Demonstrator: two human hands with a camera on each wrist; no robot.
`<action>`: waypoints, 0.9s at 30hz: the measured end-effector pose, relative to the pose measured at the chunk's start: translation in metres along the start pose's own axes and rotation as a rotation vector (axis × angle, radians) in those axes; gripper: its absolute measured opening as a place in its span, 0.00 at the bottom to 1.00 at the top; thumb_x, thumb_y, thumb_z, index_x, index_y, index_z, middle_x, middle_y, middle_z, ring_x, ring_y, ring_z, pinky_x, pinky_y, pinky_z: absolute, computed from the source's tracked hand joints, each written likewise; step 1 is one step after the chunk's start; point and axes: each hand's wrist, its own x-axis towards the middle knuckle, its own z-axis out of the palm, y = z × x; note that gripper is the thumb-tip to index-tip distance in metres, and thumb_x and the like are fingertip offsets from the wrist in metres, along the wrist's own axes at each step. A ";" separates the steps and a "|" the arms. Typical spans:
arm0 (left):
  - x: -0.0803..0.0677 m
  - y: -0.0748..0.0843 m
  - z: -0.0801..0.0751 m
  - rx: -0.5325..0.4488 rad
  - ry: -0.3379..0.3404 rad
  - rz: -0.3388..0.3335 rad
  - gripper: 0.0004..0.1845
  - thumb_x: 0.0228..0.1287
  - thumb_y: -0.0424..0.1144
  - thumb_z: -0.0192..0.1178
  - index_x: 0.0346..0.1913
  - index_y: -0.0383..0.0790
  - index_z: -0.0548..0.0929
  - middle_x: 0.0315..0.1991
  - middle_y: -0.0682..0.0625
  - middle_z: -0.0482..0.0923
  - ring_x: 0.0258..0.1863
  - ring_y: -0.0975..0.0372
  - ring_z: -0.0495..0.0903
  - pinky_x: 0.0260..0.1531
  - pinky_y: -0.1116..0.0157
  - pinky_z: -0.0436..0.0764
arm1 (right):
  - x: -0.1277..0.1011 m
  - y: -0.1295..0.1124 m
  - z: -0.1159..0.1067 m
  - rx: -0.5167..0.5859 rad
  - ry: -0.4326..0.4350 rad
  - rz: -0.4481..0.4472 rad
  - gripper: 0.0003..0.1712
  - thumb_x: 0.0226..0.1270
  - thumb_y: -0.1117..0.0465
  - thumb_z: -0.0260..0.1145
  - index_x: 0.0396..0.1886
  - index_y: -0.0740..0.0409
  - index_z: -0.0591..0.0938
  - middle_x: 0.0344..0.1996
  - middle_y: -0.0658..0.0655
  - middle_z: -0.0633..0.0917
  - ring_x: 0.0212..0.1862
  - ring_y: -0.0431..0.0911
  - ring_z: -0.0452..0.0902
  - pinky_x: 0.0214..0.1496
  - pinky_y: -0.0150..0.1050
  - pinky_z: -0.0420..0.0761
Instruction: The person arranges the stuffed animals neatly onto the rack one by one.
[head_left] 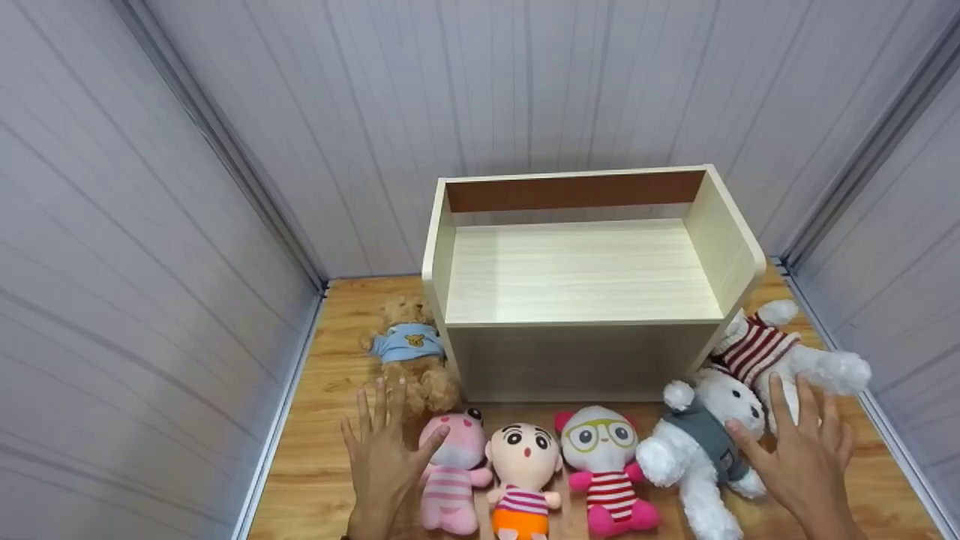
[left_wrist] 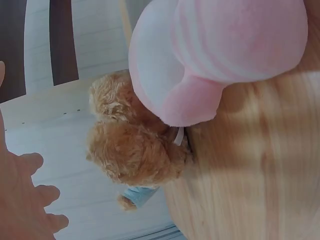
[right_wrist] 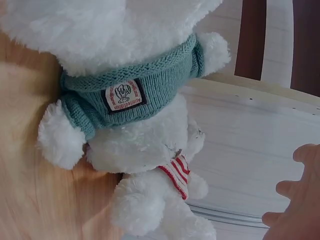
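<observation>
Several plush toys lie on a wooden floor in front of a pale wooden open box (head_left: 577, 352). My left hand (head_left: 384, 450) is spread open, hovering between the brown bear in a blue shirt (head_left: 409, 349) and the pink striped doll (head_left: 450, 469); both also show in the left wrist view, the brown bear (left_wrist: 132, 150) beside the pink doll (left_wrist: 220, 55). My right hand (head_left: 802, 450) is open, its thumb near the white bear in a grey-green sweater (head_left: 697, 442), also seen as the white bear (right_wrist: 130, 90). A white bear in a red-striped sweater (head_left: 765, 349) lies just beyond.
A round-faced doll in orange shorts (head_left: 523, 472) and a white doll with green glasses (head_left: 606, 465) lie between my hands. Grey panelled walls (head_left: 150, 262) close in on the left, back and right. The box stands against the back wall, its inside holding nothing.
</observation>
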 end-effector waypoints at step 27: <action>-0.043 0.004 0.039 -0.165 0.219 0.134 0.13 0.52 0.40 0.75 0.42 0.44 0.87 0.39 0.49 0.87 0.42 0.54 0.84 0.44 0.48 0.79 | -0.021 -0.027 0.017 0.102 -0.100 0.145 0.46 0.75 0.41 0.62 0.80 0.62 0.58 0.66 0.77 0.65 0.63 0.75 0.64 0.53 0.75 0.67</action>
